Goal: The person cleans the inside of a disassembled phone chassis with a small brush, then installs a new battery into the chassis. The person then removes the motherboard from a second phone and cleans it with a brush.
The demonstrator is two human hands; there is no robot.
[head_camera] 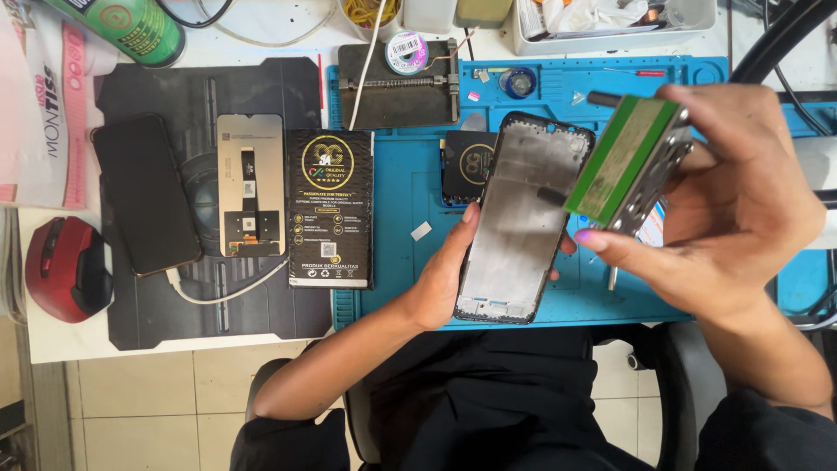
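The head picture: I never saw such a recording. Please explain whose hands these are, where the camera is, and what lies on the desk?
The camera sits on a person's head and looks down, so both hands are that person's own. The left hand holds a phone frame. The right hand grips a green-edged plate with a metal part behind it. On the blue mat lies a small black card. To the left lie a black box, a screen part, a dark phone and a red mouse.
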